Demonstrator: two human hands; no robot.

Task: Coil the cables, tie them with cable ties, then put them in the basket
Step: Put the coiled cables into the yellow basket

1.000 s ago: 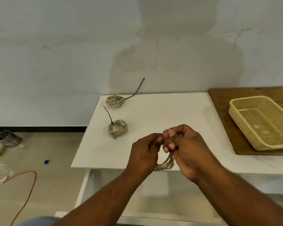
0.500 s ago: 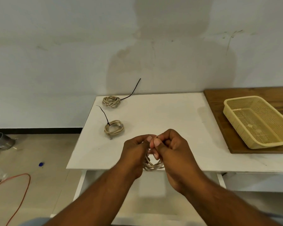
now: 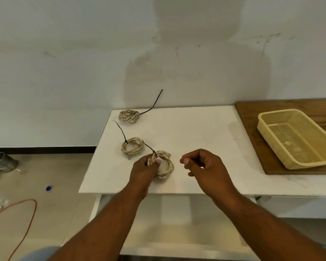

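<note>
My left hand (image 3: 146,169) grips a beige coiled cable (image 3: 165,166) at its left side, where a black cable tie (image 3: 148,146) binds it; the coil hangs just over the white table (image 3: 196,132). My right hand (image 3: 203,164) is a little to the right of the coil, apart from it, fingers curled with nothing visible in them. Two more tied beige coils lie on the table: one (image 3: 132,148) just left of my left hand, another (image 3: 129,116) at the far left corner. The yellow basket (image 3: 297,136) sits at the right with no coil in it.
The basket rests on a brown wooden board (image 3: 252,113) at the table's right end. A wall stands right behind the table. On the floor to the left are a red cable (image 3: 26,219), a metal pot (image 3: 0,162) and a small blue object (image 3: 48,188).
My hands have come apart. The right hand let go and moved right, while the left hand carried the tied coil forward over the table.
</note>
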